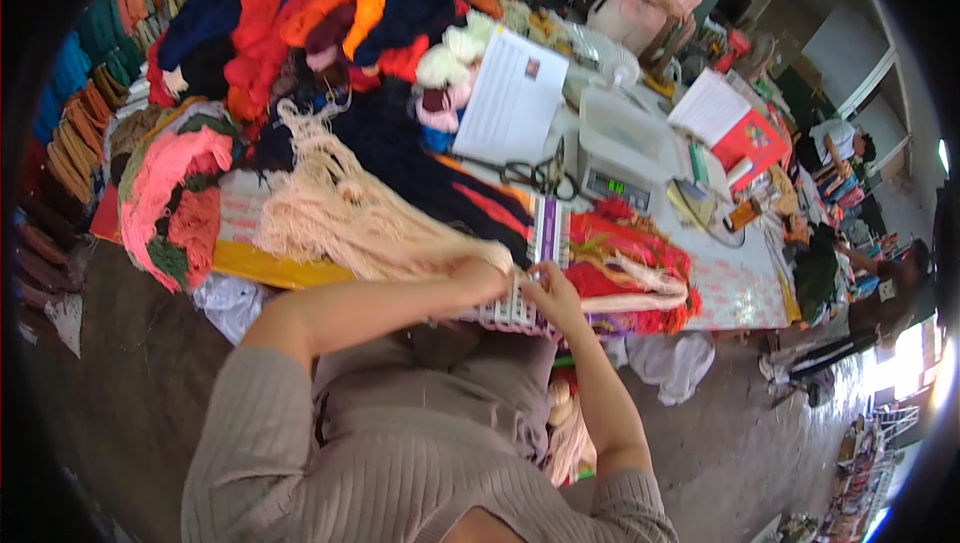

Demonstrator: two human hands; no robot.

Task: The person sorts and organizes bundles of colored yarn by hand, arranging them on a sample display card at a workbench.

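Note:
A long hank of pale peach yarn [345, 198] stretches across the table's front. My left hand [488, 275] is closed around its near end. At the table edge in front of me lies a white strip with a row of slots and a purple band [547, 233]. My right hand [550, 295] is beside my left, its fingers bent and pinched at the strip's near part. Whatever is between those fingers is too small to make out. Right of the strip, red yarn [640, 268] with a pale strand lies on the table.
Black-handled scissors [545, 178] and a digital scale with a clear tray [620, 148] sit behind my hands. A printed sheet [513, 93] leans on yarn. Heaped red and orange yarn [265, 33] and pink hanks [165, 188] fill the left. Other people are farther back.

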